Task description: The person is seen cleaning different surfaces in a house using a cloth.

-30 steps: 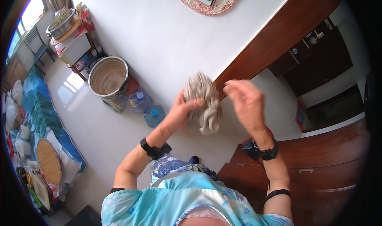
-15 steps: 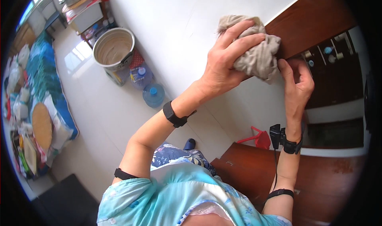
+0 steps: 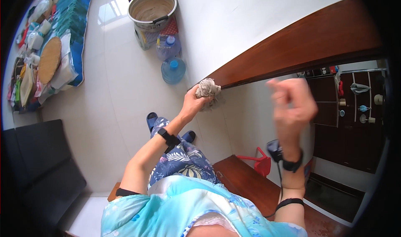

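Observation:
A crumpled grey-beige cloth [image 3: 207, 89] is gripped in my left hand [image 3: 193, 105], low by the near end of a dark brown wooden door frame [image 3: 288, 41]. The cloth touches or nearly touches the frame's lower edge. My right hand [image 3: 295, 105] is raised to the right of the cloth, apart from the frame. Its fingers are curled in and somewhat blurred by motion, and nothing shows in them. Black straps are on both wrists, with a small black device at the right one.
A large metal pot [image 3: 152, 11] stands beyond two blue water bottles [image 3: 173, 70] along the white wall [image 3: 234, 24]. Bags and goods lie on a blue cover [image 3: 73, 16] at left, near a black seat [image 3: 46, 153]. A red plastic object [image 3: 262, 164] is by a brown wooden surface [image 3: 246, 178].
My left hand has drawn the cloth down and left along the frame, toward its near end. My right hand has come off the frame's edge. The view has shifted too.

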Available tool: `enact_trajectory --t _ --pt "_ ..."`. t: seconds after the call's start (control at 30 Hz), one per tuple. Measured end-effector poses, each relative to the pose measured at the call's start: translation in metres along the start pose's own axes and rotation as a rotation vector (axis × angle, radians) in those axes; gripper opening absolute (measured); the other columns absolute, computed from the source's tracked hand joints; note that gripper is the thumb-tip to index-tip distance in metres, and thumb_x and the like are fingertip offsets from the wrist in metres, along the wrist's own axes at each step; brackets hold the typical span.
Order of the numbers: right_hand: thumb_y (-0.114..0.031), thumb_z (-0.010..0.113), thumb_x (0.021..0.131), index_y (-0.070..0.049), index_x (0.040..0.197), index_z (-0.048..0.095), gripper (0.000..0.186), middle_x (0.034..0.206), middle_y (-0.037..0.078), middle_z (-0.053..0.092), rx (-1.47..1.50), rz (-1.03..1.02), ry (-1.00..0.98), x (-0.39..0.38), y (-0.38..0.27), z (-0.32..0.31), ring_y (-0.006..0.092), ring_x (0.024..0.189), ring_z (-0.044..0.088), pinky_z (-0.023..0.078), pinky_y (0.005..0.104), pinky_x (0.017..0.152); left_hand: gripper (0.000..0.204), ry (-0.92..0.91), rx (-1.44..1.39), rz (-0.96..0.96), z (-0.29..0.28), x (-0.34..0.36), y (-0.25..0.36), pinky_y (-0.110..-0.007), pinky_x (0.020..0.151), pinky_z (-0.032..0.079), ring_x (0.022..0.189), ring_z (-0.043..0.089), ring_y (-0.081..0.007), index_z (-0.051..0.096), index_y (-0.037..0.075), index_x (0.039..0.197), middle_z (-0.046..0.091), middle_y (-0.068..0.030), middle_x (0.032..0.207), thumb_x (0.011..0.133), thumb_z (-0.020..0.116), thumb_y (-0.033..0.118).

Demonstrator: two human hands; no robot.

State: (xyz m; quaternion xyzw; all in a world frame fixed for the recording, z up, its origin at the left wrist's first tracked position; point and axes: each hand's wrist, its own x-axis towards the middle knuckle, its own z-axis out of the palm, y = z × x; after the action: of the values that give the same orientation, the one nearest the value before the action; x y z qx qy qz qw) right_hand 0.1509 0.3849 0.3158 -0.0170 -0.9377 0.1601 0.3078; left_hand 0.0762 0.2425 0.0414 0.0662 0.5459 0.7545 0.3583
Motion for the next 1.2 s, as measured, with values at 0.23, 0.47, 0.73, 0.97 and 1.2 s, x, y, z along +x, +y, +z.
enact_trajectory --t 0.23,0.47,0.73,0.97,1.2 --pt "-0.026 0.082 0.067 -0.035 0.143 0.050 0.082 0.148 0.009 0.045 -0.238 -0.135 -0.587 -0.111 -0.021 0.112 0.0397 0.123 0.043 0.043 0.0530 0.101 0.054 -0.356 -0.728 -0.418 -0.011 -0.052 0.046 -0.040 0.103 0.045 0.123 0.054 -0.0196 0.048 0.010 0.141 0.056 -0.0066 0.134 0.099 0.051 0.044" --pt "-0.011 0.068 0.077 -0.025 0.122 0.069 0.046 0.130 0.004 0.061 -0.292 -0.407 -0.524 -0.035 -0.018 0.134 0.0288 0.093 0.055 0.053 0.0375 0.077 0.062 -0.405 -0.377 -0.262 -0.104 -0.061 0.045 -0.044 0.102 0.046 0.125 0.054 -0.0264 0.050 0.009 0.139 0.054 -0.0110 0.139 0.096 0.054 0.053" --pt "-0.017 0.063 0.083 -0.022 0.125 0.065 0.042 0.142 0.002 0.053 -0.888 -0.609 -0.777 0.020 0.024 0.098 0.0330 0.128 0.045 0.043 0.0445 0.093 0.033 0.217 0.314 -0.289 -0.264 -0.114 -0.050 -0.030 0.080 0.051 0.094 0.066 -0.0153 0.065 0.000 0.111 0.070 -0.0096 0.099 0.090 0.067 0.025" --pt "-0.018 0.057 0.089 -0.028 0.133 0.058 0.045 0.151 0.001 0.043 -0.785 -0.617 -1.129 -0.042 0.074 0.190 0.0348 0.139 0.036 0.025 0.0606 0.115 0.036 0.394 0.447 -0.414 -0.286 -0.172 -0.117 -0.039 0.070 0.052 0.079 0.069 -0.0287 0.065 -0.002 0.096 0.070 -0.0178 0.086 0.082 0.072 0.030" --pt "-0.018 0.058 0.090 -0.028 0.139 0.052 0.050 0.154 0.008 0.037 -0.728 -0.663 -1.504 -0.105 0.126 0.323 0.0412 0.141 0.032 0.022 0.0621 0.115 0.030 0.498 0.540 -0.423 -0.266 -0.210 -0.165 -0.044 0.077 0.048 0.086 0.059 -0.0365 0.063 -0.001 0.096 0.062 -0.0188 0.090 0.082 0.073 0.023"
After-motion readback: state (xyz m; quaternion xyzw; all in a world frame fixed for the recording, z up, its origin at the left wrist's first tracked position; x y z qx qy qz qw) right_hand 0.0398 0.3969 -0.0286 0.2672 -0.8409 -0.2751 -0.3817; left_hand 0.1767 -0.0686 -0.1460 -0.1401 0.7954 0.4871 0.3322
